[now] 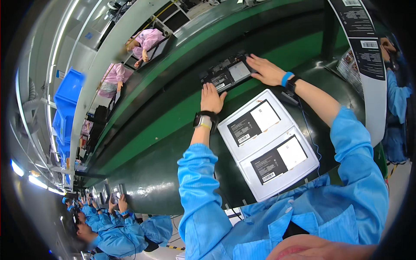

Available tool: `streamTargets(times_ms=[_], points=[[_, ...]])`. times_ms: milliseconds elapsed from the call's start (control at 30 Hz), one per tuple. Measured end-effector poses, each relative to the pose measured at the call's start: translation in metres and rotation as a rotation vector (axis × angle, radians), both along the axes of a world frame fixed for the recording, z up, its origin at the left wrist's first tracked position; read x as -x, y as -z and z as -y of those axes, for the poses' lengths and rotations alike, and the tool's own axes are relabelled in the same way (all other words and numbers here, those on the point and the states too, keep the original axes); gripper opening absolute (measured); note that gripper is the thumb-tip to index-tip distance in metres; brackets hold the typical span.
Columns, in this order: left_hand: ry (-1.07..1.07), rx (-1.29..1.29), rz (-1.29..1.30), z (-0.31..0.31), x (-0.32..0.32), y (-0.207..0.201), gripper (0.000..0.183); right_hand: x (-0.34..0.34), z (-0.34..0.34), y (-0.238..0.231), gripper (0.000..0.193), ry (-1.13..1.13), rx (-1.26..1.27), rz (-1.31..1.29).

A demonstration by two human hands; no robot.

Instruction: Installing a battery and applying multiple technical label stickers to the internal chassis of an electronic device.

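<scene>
Two black-and-white packs [254, 123] in white tray [268, 144], nearest, on dark green bench [151, 186]. Brighter green strip [164, 130] beyond; pink-clad workers [149, 40] farther off. Flat device [228, 72] between hands: left hand [211, 99] touching near-left edge, right hand [265, 70] at right end; fingers extended, neither closed around it. Device black, pale rectangle [239, 71] right of centre.

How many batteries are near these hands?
3: one battery in the black case, plus the farther battery and nearer battery in the white tray; others may be hidden.
</scene>
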State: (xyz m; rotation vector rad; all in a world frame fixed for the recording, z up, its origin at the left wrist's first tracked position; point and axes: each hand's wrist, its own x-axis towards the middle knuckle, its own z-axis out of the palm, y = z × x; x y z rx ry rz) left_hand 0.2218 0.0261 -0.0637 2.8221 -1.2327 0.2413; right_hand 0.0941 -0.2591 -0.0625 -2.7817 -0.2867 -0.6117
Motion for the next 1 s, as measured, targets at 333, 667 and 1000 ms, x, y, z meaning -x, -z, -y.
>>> streamTargets(times_ms=[333, 667, 1000], points=[[-0.086, 0.883, -0.774, -0.094, 0.036, -0.021, 0.046, 0.077, 0.024, -0.002, 0.036, 0.209, -0.748, -0.056], [-0.281, 1.326, -0.887, -0.086, 0.026, 0.019, 0.030, 0.077, 0.035, 0.005, 0.024, 0.158, -1.026, -0.010], [-0.506, 0.775, -0.854, -0.028, -0.061, -0.023, 0.049, 0.055, 0.028, 0.011, 0.024, 0.138, -0.899, -0.016]])
